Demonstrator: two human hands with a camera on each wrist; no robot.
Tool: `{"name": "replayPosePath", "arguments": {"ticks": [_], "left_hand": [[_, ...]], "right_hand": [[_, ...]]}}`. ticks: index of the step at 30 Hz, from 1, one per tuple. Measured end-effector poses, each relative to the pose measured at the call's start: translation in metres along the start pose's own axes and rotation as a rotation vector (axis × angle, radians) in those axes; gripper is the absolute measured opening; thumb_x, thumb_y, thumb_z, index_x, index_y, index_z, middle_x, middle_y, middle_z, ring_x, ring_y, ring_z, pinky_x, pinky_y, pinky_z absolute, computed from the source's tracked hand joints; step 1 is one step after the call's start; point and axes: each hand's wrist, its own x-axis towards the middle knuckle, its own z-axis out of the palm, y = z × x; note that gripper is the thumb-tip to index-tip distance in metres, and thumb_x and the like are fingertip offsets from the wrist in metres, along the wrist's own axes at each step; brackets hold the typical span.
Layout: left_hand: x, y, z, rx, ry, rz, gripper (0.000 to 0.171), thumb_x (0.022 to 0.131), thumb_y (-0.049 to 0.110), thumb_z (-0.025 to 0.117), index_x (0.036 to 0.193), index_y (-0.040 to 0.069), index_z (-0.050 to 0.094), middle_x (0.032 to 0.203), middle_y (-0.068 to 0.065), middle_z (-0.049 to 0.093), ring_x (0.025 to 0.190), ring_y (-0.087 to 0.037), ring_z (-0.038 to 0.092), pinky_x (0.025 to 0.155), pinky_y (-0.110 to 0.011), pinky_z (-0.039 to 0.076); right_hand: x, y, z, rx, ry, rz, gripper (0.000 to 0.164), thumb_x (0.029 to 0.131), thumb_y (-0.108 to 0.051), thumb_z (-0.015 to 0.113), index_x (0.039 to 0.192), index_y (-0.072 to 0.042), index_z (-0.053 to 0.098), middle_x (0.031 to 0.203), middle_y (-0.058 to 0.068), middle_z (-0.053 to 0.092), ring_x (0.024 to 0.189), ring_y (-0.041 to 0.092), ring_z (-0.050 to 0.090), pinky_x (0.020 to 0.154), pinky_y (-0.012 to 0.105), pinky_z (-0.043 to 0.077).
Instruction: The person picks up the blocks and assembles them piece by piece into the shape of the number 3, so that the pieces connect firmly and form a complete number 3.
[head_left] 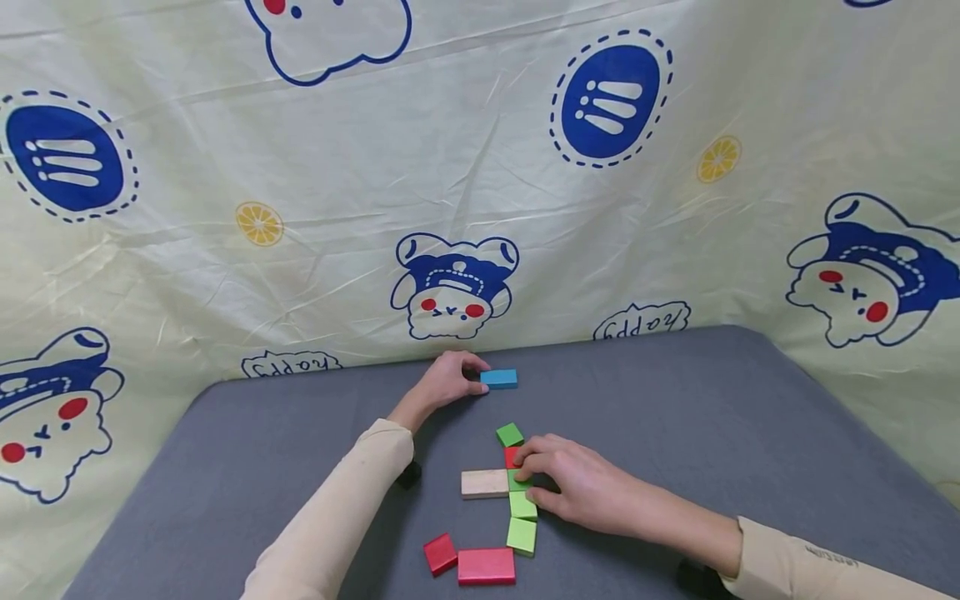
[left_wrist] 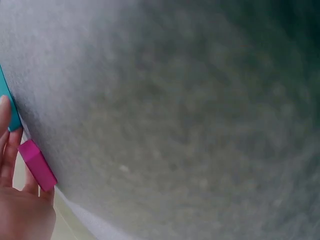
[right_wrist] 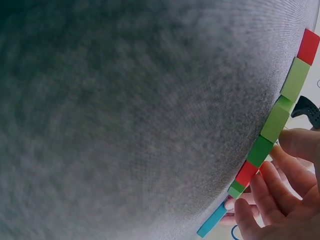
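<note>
My left hand (head_left: 447, 379), near the far edge, pinches the left end of a blue block (head_left: 498, 379) between thumb and fingers. A magenta block (left_wrist: 37, 165) lies against its other fingers in the left wrist view; the head view does not show it. My right hand (head_left: 588, 487) rests beside a row of small blocks, its fingertips touching a red block (head_left: 512, 457) and a green block (head_left: 516, 480). The thumb is by a light green block (head_left: 522, 506). Another light green block (head_left: 522, 537) is nearer me, and a tilted green block (head_left: 510, 434) is at the far end.
A plain wooden block (head_left: 484, 484) abuts the row's left side. Closer to me are a long red block (head_left: 487, 567) and a tilted red block (head_left: 440, 554). The grey table (head_left: 637, 400) ends at a printed curtain (head_left: 480, 167).
</note>
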Motion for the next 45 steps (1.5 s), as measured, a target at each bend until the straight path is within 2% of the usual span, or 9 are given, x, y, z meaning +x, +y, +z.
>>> {"name": "replayPosePath", "arguments": {"ticks": [11, 21, 32, 45], "left_hand": [[-0.003, 0.012, 0.001, 0.003, 0.023, -0.019, 0.024, 0.089, 0.010, 0.073, 0.112, 0.006, 0.070, 0.110, -0.008, 0.064, 0.101, -0.024, 0.055, 0.096, -0.042, 0.043], [-0.006, 0.018, 0.000, -0.058, 0.135, -0.023, 0.024, 0.088, 0.008, 0.073, 0.112, 0.005, 0.067, 0.110, -0.007, 0.064, 0.102, -0.025, 0.057, 0.093, -0.040, 0.046], [-0.018, 0.018, -0.005, -0.058, 0.105, -0.008, 0.026, 0.090, 0.009, 0.071, 0.115, 0.006, 0.065, 0.116, -0.009, 0.062, 0.108, -0.026, 0.056, 0.097, -0.042, 0.044], [-0.035, 0.015, -0.007, -0.058, 0.094, 0.015, 0.026, 0.091, 0.009, 0.070, 0.116, 0.007, 0.064, 0.110, -0.007, 0.061, 0.100, -0.030, 0.057, 0.087, -0.038, 0.048]], "right_hand": [[0.000, 0.001, 0.000, 0.028, 0.002, 0.022, 0.018, 0.088, -0.019, 0.074, 0.106, -0.019, 0.073, 0.118, -0.008, 0.058, 0.110, 0.012, 0.053, 0.092, 0.039, 0.049], [0.000, 0.001, 0.000, 0.045, -0.010, 0.025, 0.017, 0.088, -0.019, 0.074, 0.106, -0.019, 0.073, 0.117, -0.008, 0.058, 0.110, 0.012, 0.053, 0.092, 0.040, 0.048], [0.000, 0.002, 0.001, 0.043, -0.011, 0.022, 0.017, 0.089, -0.019, 0.074, 0.106, -0.019, 0.073, 0.117, -0.008, 0.057, 0.110, 0.012, 0.053, 0.091, 0.040, 0.049], [0.001, 0.002, 0.001, 0.040, -0.008, 0.011, 0.017, 0.089, -0.018, 0.074, 0.106, -0.018, 0.073, 0.117, -0.007, 0.058, 0.110, 0.012, 0.053, 0.092, 0.040, 0.048]]}}
